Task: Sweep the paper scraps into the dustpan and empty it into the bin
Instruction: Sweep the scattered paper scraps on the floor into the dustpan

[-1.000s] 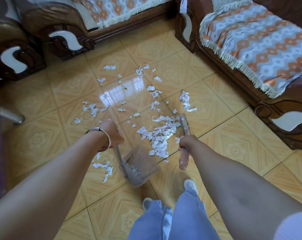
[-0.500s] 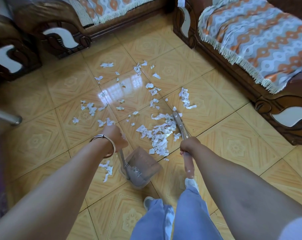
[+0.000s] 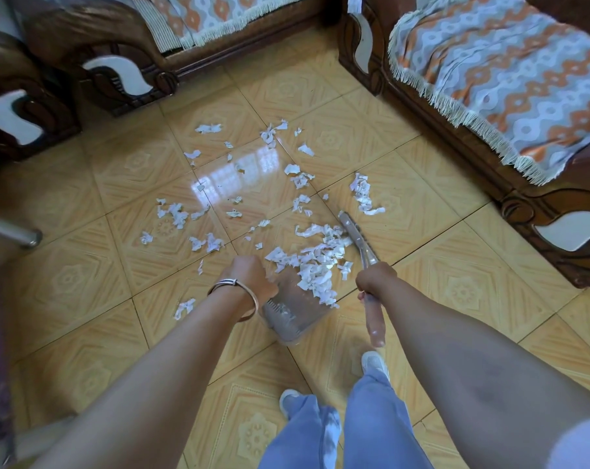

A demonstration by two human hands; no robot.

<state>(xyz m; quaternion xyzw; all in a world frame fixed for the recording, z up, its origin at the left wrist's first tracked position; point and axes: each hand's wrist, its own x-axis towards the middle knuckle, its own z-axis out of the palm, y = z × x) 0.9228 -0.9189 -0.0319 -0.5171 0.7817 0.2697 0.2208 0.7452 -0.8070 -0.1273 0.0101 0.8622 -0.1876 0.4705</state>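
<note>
nearest the body, the clear dustpan point(image 3: 292, 308) is held low on the tiled floor point(image 3: 456, 258), its mouth turned away toward the litter. the left hand point(image 3: 249, 277) is closed over what is taken to be the pan's handle, though the handle itself is hidden beneath the hand, so the exact grip cannot be told. just to the right, the right hand point(image 3: 375, 280) is wrapped round the handle of the brush point(image 3: 356, 236), whose head is laid on the floor beyond the knuckles, touching the far right edge of the main heap.

the paper scraps point(image 3: 315, 262) are judged to be very light, limp and easily scattered; no grasp on them is called for, and short, gentle strokes are advised so that they are not flicked over the pan's lip. the pan and brush are judged light and stiff, best held by their handles, as is done here.

the thickest heap lies between the two hands, spilling onto the pan's mouth. beyond it, loose scraps are strewn further out, to the left and ahead, well apart from either hand. the bin is not seen.
</note>
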